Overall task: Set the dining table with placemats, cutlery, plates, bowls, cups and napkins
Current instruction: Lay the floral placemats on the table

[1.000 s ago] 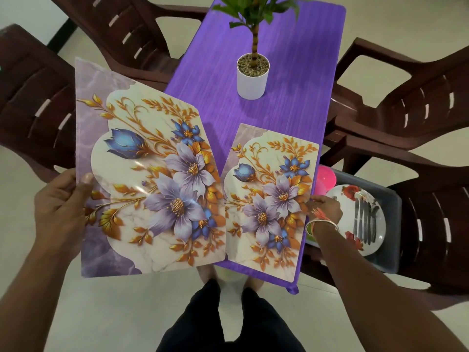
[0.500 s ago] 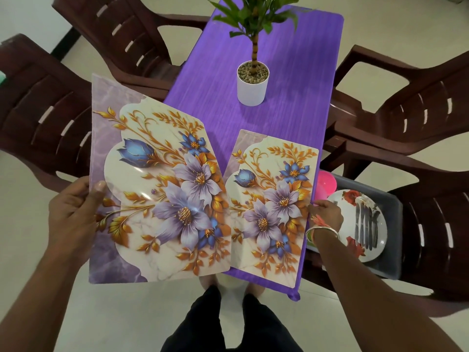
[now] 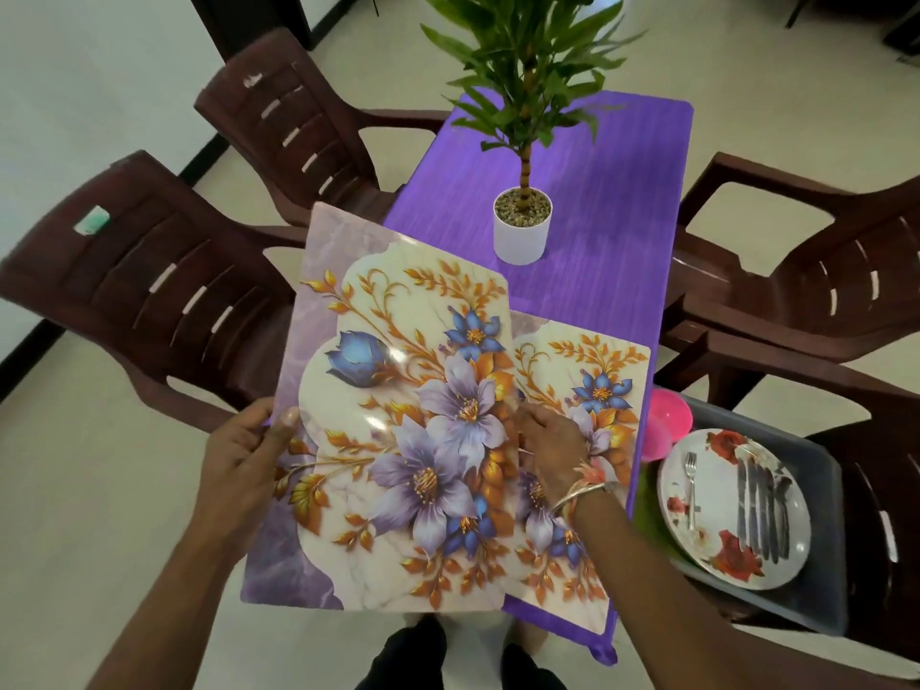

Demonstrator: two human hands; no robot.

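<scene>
A: Entry. Left hand (image 3: 244,450) grips the held placemat (image 3: 398,390) at its left edge, thumb on top, fingers beneath. The mat is raised off the table, glossy face up.

B: Right hand?

A: Right hand (image 3: 552,445) is at the mat's right edge, fingertips meeting it. Pinch or mere touch: cannot tell. It is over the laid placemat (image 3: 597,371), which lies flat at the near right of the purple table (image 3: 597,191).

B: Overlap?

A: Yes. The held mat covers the laid one's left strip and reaches out toward the left chair (image 3: 149,301). The table's near left edge is hidden under it.

B: Axis?

A: Both mats' long axes run away from the person, along the table's length. Bare purple shows ahead, round the potted plant (image 3: 522,231). Judgement: the mat goes either forward or down left of its twin. The left hand bears it; the right is nearer the table.

B: Remaining stock?

A: Plate (image 3: 717,515) with cutlery (image 3: 761,510) in the grey tub (image 3: 821,490), on the right. Untouched.
</scene>
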